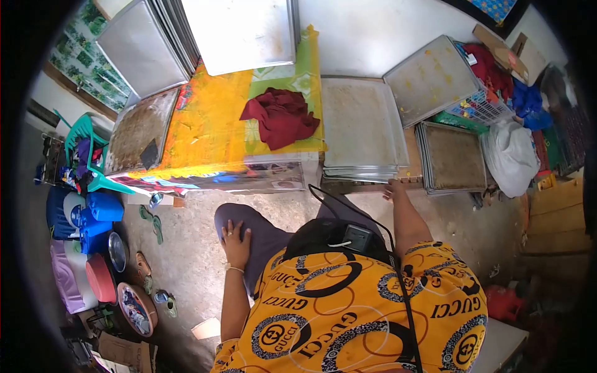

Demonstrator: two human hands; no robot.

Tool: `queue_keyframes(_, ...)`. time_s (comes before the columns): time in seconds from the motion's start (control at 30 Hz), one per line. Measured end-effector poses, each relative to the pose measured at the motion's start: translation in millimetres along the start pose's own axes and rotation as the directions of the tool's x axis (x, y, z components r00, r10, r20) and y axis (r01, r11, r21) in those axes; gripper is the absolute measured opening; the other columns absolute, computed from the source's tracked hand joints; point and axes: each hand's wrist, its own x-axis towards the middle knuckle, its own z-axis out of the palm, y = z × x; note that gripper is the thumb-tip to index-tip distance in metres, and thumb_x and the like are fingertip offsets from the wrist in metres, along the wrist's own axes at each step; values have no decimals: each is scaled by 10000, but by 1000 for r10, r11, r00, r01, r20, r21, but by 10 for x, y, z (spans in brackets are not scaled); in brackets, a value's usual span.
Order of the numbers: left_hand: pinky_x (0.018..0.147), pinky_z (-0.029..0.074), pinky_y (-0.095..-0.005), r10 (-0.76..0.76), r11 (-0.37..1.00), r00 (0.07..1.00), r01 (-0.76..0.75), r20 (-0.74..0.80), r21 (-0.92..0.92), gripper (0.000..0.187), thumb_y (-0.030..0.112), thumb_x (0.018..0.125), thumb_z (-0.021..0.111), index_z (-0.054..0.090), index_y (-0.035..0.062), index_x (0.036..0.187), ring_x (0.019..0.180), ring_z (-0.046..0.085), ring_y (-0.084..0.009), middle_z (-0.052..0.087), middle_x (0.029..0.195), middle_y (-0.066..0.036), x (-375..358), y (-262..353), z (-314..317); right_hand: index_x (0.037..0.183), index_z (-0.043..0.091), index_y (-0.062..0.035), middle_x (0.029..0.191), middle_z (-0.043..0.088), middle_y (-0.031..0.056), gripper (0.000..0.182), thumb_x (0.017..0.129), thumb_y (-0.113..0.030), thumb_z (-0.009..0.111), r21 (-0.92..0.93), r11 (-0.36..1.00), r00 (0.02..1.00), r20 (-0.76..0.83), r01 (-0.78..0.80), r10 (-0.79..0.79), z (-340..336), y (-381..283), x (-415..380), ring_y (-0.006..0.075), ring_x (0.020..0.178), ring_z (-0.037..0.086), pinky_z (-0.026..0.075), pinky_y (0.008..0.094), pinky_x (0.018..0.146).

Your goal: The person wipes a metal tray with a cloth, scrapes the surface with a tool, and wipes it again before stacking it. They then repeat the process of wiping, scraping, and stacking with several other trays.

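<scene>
My left hand [235, 242] lies on my left knee, fingers spread, holding nothing. My right hand [392, 189] is at the front right corner of a stack of metal trays [361, 121]. Its fingers are partly apart and no held thing shows in them; whether they touch the lowest tray edges is too small to tell. Left of the stack, a crumpled dark red cloth [280, 118] lies on a table with a yellow and green cover [214, 127]. At the table's left end rests a brown-stained tray [142, 129] with a small dark square piece on it.
Upright trays [242, 34] lean at the back of the table. More stained trays [453, 155] are stacked at the right, beside a white sack [510, 157]. A green chair [87, 133], blue containers [99, 214], basins [135, 309] and sandals [154, 224] stand or lie at the left.
</scene>
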Motion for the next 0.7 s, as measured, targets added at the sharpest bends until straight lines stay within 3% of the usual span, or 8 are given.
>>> queue_keyframes(0.07,1079,118,-595,-11,1000,1000,11,2,-1,445,376,889,536,519,184,1291,1387,143,-393,277,1487,-134,4,32,-41,1241,458,-139,1157,540,113,385,897,-305,509,64,998,1000,19,-15,14,78,105,-109,299,1005,507,423,523,845)
queue_keyframes(0.17,1095,121,-556,-31,999,1000,31,3,-25,428,354,892,530,524,189,1287,1389,155,-380,272,1493,-120,-11,12,-56,1169,484,-142,1010,554,95,363,879,-350,554,152,988,999,22,24,-28,163,131,17,267,786,533,437,484,717)
queue_keyframes(0.3,1101,118,-537,-39,999,999,38,-10,-36,411,337,890,536,540,188,1272,1388,166,-373,286,1489,-112,30,-15,-28,1175,475,-84,1050,547,100,406,904,-385,496,414,910,999,20,20,-32,146,-8,214,252,862,542,441,466,687)
queue_keyframes(0.4,1101,126,-530,-45,999,999,45,-4,-18,405,332,890,536,547,185,1267,1384,180,-374,298,1484,-109,56,17,-14,1212,445,-140,1133,556,75,366,905,-331,503,544,839,1000,15,-3,-6,110,-130,262,266,913,561,450,430,693)
queue_keyframes(0.43,1101,128,-528,-45,999,999,45,-2,-11,403,328,889,536,548,184,1266,1383,182,-374,299,1484,-108,67,27,-8,1153,480,-142,1100,552,66,325,894,-336,511,560,829,1000,-6,0,4,121,-171,267,254,892,557,441,418,677)
queue_keyframes(0.53,1101,135,-520,-48,999,999,48,5,5,401,320,887,536,551,182,1262,1381,191,-374,304,1482,-108,71,75,-5,1149,513,-141,1059,541,61,339,879,-346,527,396,915,993,-108,80,-40,146,-264,356,252,861,549,434,407,659)
queue_keyframes(0.63,1102,144,-510,-53,999,999,53,12,11,401,319,883,537,554,178,1258,1378,198,-375,312,1478,-110,97,154,-36,1164,530,-149,1009,525,61,364,861,-348,556,264,950,984,-105,166,-143,118,-349,357,234,848,536,421,402,649)
queue_keyframes(0.7,1102,149,-506,-52,998,998,52,17,22,402,322,881,537,555,177,1255,1377,201,-376,318,1475,-111,90,150,-35,1208,520,-124,1068,531,82,429,845,-344,586,146,977,982,-130,153,-134,98,-431,435,263,896,539,435,439,709)
